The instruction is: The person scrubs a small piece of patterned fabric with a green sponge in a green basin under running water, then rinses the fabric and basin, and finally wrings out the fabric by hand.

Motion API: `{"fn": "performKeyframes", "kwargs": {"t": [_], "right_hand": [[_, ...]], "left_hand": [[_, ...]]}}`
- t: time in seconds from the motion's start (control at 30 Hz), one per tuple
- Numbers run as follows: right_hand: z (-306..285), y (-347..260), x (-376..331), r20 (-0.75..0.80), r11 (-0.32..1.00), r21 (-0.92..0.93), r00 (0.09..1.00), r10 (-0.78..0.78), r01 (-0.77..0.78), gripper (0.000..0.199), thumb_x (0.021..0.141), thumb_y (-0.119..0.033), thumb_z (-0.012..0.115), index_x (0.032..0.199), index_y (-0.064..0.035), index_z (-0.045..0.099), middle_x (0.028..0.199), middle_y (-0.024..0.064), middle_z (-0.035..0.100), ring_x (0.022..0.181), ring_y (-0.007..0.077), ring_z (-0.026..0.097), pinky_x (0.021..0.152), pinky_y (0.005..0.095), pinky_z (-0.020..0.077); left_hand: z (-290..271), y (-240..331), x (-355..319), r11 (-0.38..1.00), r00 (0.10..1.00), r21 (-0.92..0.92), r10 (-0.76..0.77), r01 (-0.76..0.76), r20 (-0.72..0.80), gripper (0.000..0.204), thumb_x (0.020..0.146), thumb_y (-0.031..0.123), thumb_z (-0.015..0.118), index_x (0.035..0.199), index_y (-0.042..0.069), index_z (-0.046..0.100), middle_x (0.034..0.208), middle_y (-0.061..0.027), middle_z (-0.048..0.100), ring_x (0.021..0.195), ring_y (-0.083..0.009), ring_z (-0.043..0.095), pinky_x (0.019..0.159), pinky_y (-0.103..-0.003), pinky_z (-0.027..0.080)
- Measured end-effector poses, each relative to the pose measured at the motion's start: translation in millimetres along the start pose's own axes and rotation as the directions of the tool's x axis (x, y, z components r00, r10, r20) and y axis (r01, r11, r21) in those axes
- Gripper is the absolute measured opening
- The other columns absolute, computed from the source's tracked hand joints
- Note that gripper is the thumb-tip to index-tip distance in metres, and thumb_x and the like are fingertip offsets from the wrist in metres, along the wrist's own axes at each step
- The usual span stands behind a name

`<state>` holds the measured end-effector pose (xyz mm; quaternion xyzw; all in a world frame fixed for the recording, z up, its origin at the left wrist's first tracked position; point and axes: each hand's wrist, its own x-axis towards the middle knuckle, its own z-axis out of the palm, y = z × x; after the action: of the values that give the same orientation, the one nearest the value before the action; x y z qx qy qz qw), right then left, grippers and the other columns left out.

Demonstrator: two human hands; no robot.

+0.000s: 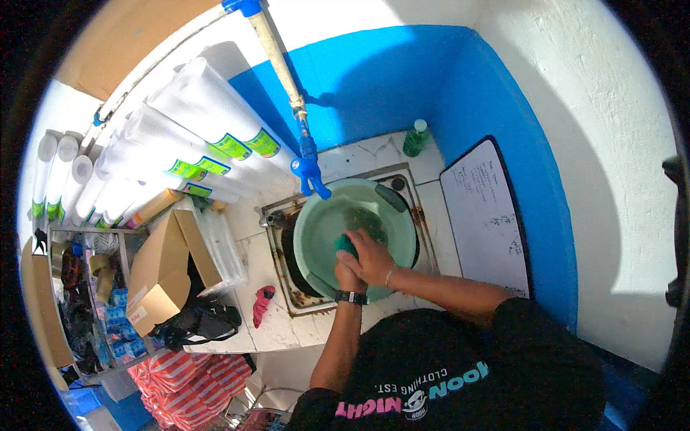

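Observation:
A pale green round basin [316,223] sits in a rusty metal sink [287,287] under a blue tap [310,172]. My right hand [370,257] lies inside the basin, closed over a green sponge [346,244]. My left hand [348,276], with a dark watch on the wrist, sits just below it at the basin's near rim and is partly hidden by the right hand; I cannot tell what it holds.
A green bottle [415,138] stands at the sink's back corner. A whiteboard [485,215] leans on the blue wall at right. Left of the sink are an open cardboard box [162,269], a black bag [201,323], a pink object [263,303] and stacked white tubes [208,115].

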<state>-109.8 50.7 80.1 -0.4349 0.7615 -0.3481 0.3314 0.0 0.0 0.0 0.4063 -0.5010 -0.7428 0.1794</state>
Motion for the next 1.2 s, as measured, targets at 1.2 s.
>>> {"fn": "performKeyframes", "kwargs": {"t": [1.2], "right_hand": [[5,-5,-2,-0.408,0.947,-0.32,0.9,-0.151,0.014,0.066,0.098,-0.05,0.048,0.131,0.0072,0.046,0.131,0.0315,0.053,0.113,0.0484,0.056,0.097,0.0515,0.0462]], "left_hand": [[10,-8,3,0.806,0.983,-0.582,0.0,0.109,0.185,0.067,0.101,0.057,0.038,0.143,0.005,0.044,0.139,-0.0129,0.053,0.124,-0.0295,0.054,0.103,-0.043,0.045]]}}
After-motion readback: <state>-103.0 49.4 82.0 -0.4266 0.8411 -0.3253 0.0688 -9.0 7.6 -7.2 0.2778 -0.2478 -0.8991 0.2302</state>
